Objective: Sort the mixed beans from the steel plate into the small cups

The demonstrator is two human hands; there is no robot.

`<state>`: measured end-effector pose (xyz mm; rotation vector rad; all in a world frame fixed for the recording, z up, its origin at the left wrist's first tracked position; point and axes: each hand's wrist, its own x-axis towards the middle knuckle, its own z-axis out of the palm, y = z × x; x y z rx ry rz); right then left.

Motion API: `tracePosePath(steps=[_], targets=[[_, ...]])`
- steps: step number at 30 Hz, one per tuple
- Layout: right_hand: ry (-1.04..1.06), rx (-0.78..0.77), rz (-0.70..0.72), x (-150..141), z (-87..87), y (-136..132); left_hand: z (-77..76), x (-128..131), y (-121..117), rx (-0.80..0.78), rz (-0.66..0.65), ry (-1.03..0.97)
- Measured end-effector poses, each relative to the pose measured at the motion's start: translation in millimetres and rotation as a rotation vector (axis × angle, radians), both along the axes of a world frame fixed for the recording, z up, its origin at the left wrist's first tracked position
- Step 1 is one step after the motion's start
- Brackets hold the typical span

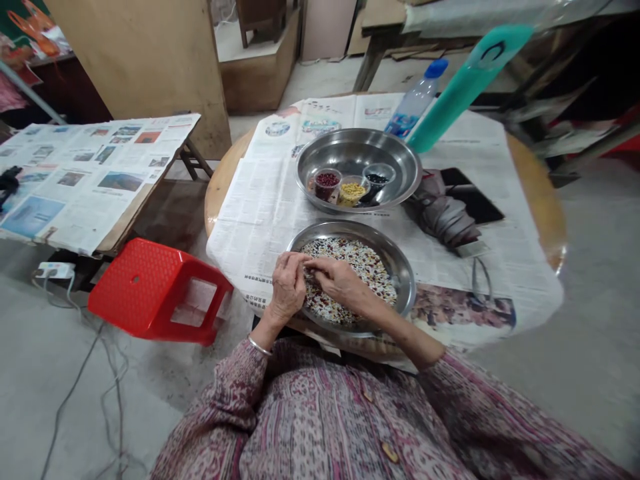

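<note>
Close to my body stands a steel basin holding a spread of white grains mixed with dark red, yellow and black beans. Over its left rim my left hand is closed, fingers curled and fingertips together. My right hand reaches over the mix from the right, its fingers pinched and meeting the left fingertips. Anything between the fingers is too small to make out. Just beyond sits a larger steel basin with three clear cups: red beans, yellow beans and black beans.
Newspaper covers the round table. Behind the far basin are a plastic bottle and a teal strip-like object. A grey folded umbrella-like bundle and a dark tablet lie right. A red stool stands left.
</note>
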<state>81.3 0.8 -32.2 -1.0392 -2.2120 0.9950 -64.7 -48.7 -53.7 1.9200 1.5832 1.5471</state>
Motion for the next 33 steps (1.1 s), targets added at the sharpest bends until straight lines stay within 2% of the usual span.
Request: tracePosePath(steps=[3, 5, 11, 14, 18, 25, 28, 33], targets=[[0.003, -0.103, 0.076, 1.2, 5.2, -7.7, -0.5, 0.0, -0.1, -0.011, 0.013, -0.001], [-0.019, -0.128, 0.044, 9.0, 5.4, -4.3, -0.2, 0.1, -0.1, -0.026, 0.017, 0.004], [-0.069, -0.027, -0.317, 54.5, -3.7, 25.6, 1.1, -0.2, 0.1, -0.025, 0.007, 0.004], [-0.073, 0.064, -0.405, 76.0, -6.8, 27.7, 1.6, -1.0, 0.4, -0.038, 0.009, 0.012], [-0.073, 0.164, -0.434, 87.3, -7.3, 9.4, 1.8, -2.1, 1.5, -0.03, 0.002, 0.035], [0.04, 0.268, -0.416, 79.3, -5.7, -29.6, 3.0, -2.7, 4.0, 0.016, 0.002, 0.073], [0.075, 0.295, -0.449, 81.1, -7.9, -39.6, 6.8, -4.0, 5.1, -0.016, -0.018, 0.228], [0.122, 0.369, -0.542, 86.0, -18.9, -52.0, 13.3, -3.5, 12.2, -0.161, -0.083, 0.545]])
